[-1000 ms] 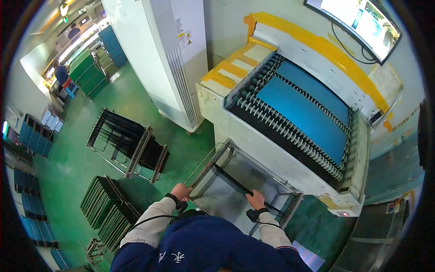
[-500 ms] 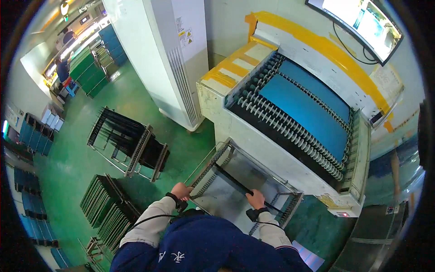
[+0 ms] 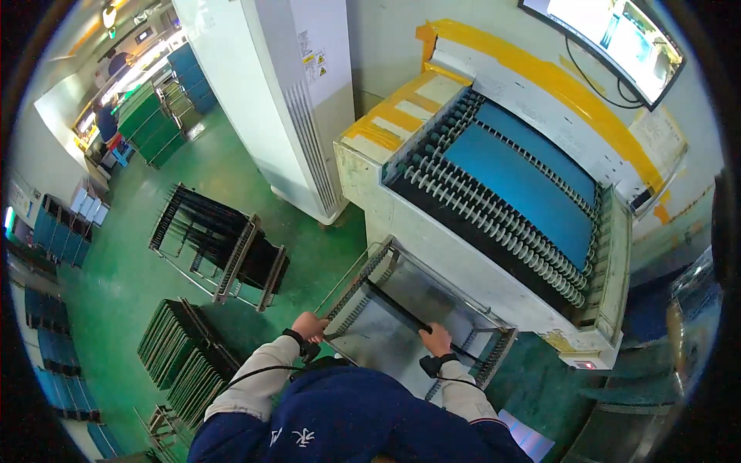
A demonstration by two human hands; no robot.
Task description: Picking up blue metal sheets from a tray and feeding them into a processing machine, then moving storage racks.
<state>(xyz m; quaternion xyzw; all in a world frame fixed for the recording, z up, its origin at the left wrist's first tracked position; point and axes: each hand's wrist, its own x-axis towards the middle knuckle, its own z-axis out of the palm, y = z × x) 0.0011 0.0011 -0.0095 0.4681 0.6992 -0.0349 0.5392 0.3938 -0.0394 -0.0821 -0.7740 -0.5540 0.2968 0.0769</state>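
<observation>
A metal rack (image 3: 373,261) with slotted side rails stands directly before me, against the roller machine. My left hand (image 3: 310,327) is closed on the rack's left slotted rail. My right hand (image 3: 437,339) is closed around a long dark bar or panel edge (image 3: 394,307) that runs across the rack from side to side; whether it is part of the rack cannot be made out. Beyond the rack, the machine's white ringed rollers (image 3: 494,235) carry a large blue panel (image 3: 517,193), with a second blue panel (image 3: 532,143) farther in.
A rack of black panels (image 3: 220,243) stands on the green floor at left, with stacked green-edged panels (image 3: 177,347) nearer. A tall white cabinet (image 3: 270,100) rises beside the machine (image 3: 471,270). A monitor (image 3: 617,35) hangs upper right. A person (image 3: 106,123) is far left.
Both hands have stayed in place. The blue panel on the rollers has shifted very slightly away from me. Shiny clear sheeting at the right edge has changed shape and position.
</observation>
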